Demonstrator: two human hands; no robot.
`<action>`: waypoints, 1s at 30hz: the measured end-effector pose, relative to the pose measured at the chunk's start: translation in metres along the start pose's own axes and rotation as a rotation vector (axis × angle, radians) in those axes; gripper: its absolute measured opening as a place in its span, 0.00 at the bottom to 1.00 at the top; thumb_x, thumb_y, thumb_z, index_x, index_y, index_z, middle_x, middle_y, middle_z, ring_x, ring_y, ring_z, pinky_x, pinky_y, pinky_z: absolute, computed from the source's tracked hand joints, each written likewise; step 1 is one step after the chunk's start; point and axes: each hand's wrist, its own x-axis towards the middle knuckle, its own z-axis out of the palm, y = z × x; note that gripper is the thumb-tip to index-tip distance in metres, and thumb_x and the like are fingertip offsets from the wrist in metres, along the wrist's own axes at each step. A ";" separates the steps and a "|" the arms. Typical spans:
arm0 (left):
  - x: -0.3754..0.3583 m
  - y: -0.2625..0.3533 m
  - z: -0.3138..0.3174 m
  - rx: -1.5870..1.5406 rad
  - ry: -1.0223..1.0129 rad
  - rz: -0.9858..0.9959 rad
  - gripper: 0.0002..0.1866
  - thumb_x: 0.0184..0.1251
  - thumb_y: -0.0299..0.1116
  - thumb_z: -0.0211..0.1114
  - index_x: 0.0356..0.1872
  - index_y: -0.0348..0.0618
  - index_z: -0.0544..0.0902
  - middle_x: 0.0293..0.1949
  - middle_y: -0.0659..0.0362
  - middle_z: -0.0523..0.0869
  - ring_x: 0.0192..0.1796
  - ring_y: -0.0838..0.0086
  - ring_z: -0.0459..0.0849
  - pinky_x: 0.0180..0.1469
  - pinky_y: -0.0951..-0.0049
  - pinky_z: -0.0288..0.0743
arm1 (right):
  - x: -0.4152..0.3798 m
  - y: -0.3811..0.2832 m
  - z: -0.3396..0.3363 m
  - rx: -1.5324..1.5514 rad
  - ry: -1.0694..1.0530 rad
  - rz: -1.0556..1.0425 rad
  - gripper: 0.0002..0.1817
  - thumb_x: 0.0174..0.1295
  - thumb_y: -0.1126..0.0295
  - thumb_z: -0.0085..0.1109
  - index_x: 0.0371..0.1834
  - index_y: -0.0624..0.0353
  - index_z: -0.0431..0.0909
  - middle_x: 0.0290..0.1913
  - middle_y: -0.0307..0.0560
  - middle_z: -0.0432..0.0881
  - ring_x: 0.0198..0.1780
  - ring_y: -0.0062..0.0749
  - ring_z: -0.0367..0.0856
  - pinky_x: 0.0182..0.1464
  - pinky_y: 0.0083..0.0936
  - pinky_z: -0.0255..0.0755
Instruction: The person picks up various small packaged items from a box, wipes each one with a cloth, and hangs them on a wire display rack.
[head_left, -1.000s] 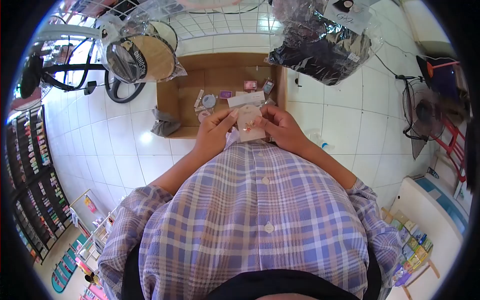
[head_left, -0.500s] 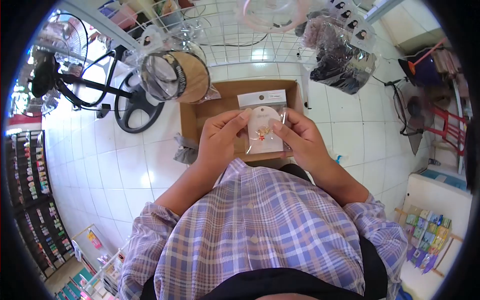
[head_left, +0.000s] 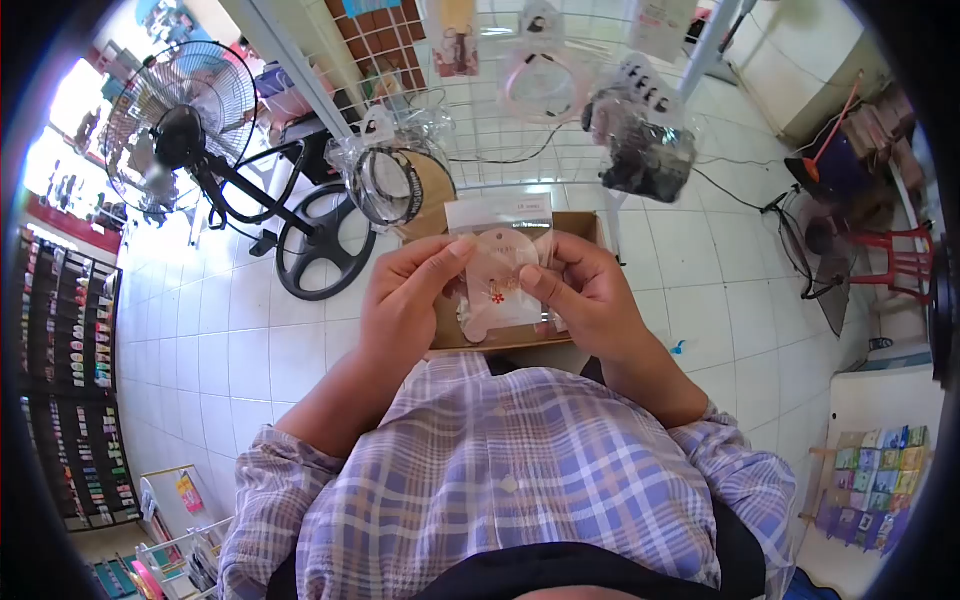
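Both hands hold up a small clear jewellery packet above an open cardboard box. Inside the packet is a pale rounded card bearing a gold-coloured piece with a red flower-shaped charm. My left hand pinches the packet's left side between thumb and fingers. My right hand grips its right side, with the thumb resting on the front near the charm. A white header strip with small print runs along the packet's top. The cardboard box lies mostly hidden behind the hands and packet.
A white wire rack stands ahead, hung with a bagged round tan item, a pink hoop and bagged dark goods. A black standing fan is at left, on white floor tiles. Red plastic furniture stands at right.
My view has tilted up, showing more of the rack and fan. Both hands still grip the packet, which sits farther left relative to the box.
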 end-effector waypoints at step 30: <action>-0.015 -0.339 -0.207 1.455 0.343 -0.710 0.22 0.59 0.47 0.66 0.54 0.55 0.81 0.64 0.42 0.70 0.69 0.47 0.60 0.65 0.51 0.63 | -0.197 0.115 -0.075 0.299 0.721 0.584 0.14 0.70 0.63 0.53 0.42 0.64 0.79 0.27 0.39 0.80 0.26 0.21 0.79 0.28 0.21 0.79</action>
